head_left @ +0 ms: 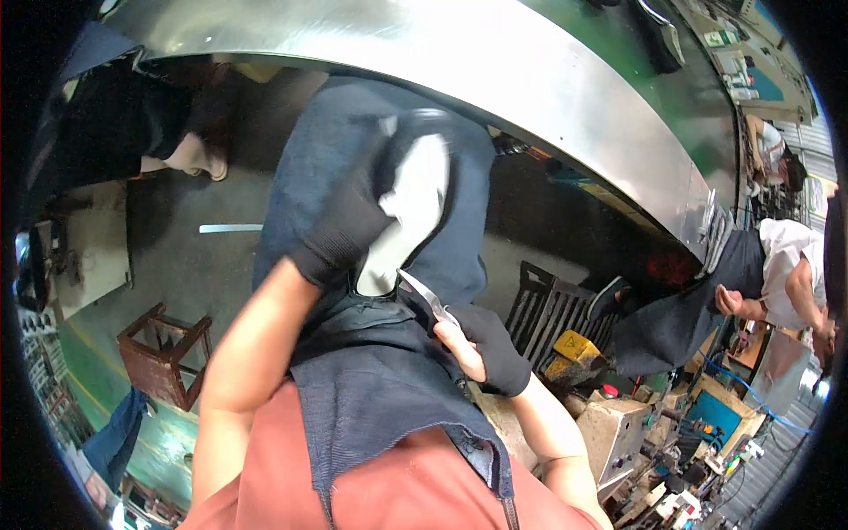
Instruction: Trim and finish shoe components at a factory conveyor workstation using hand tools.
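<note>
A black shoe [433, 199] with a pale white underside lies across my lap, toe end away from me, blurred at its far end. My left hand [346, 221], in a black glove with bare fingertips, closes round its left side. Close to the shoe's near end is a pointed silver metal tool [421, 293]; whether it is a blade or pincers I cannot tell. My right hand [488, 349], also gloved with the thumb bare, is closed on that tool. Beneath the shoe spreads a dark blue apron [305, 177].
A long metal bench [495, 57] runs across the front. A brown wooden stool [165, 355] stands at left, with a pale strip [231, 229] on the floor. At right are a slatted crate [556, 305], a yellow block [572, 353] and machinery. Other people work at far right and upper left.
</note>
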### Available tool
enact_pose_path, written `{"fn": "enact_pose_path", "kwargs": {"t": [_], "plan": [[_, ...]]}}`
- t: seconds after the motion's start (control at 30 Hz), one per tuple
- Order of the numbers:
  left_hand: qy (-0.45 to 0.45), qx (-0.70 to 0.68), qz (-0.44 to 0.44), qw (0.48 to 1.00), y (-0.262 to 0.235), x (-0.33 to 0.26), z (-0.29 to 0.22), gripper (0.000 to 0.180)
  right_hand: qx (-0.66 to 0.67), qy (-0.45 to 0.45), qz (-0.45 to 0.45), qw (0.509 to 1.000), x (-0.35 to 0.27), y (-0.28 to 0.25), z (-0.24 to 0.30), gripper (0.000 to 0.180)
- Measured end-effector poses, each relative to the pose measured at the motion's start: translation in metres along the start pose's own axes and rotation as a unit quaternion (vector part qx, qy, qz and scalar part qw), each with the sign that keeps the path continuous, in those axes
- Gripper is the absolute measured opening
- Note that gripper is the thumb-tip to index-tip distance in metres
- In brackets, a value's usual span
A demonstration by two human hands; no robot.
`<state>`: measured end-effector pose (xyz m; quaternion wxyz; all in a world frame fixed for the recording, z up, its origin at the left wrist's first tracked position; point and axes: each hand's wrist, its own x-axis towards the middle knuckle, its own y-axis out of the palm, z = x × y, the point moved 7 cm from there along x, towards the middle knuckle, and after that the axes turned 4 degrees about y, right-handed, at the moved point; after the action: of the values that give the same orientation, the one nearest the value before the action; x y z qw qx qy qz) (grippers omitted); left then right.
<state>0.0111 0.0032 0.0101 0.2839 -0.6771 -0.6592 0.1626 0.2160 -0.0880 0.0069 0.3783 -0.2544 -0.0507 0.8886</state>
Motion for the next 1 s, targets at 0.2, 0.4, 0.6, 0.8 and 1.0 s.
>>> {"fn": "enact_pose_path", "kwargs": {"t": [0.2, 0.4, 0.6, 0.8, 1.0], "plan": [[-0.146, -0.194, 0.084, 0.966, 0.065, -0.090, 0.051, 0.078, -0.020, 0.110, -0.021, 0.994, 0.000, -0.027, -0.041, 0.035], [-0.080, -0.170, 0.061, 0.980, 0.075, -0.104, 0.025, 0.088, -0.380, 0.047, 0.032, 0.923, 0.039, -0.039, 0.024, 0.045], [-0.049, -0.038, 0.067, 0.996, 0.075, -0.095, 0.045, 0.087, -0.458, -0.199, -0.060, 0.864, 0.078, -0.045, -0.026, 0.045], [-0.246, -0.380, 0.121, 0.883, 0.080, -0.067, 0.048, 0.070, -0.428, -0.226, -0.070, 0.872, 0.078, -0.050, -0.026, 0.049], [0.020, -0.008, -0.090, 0.996, 0.080, -0.043, 0.017, 0.060, 0.012, 0.204, 0.246, 0.947, 0.051, -0.056, -0.072, 0.057]]}}
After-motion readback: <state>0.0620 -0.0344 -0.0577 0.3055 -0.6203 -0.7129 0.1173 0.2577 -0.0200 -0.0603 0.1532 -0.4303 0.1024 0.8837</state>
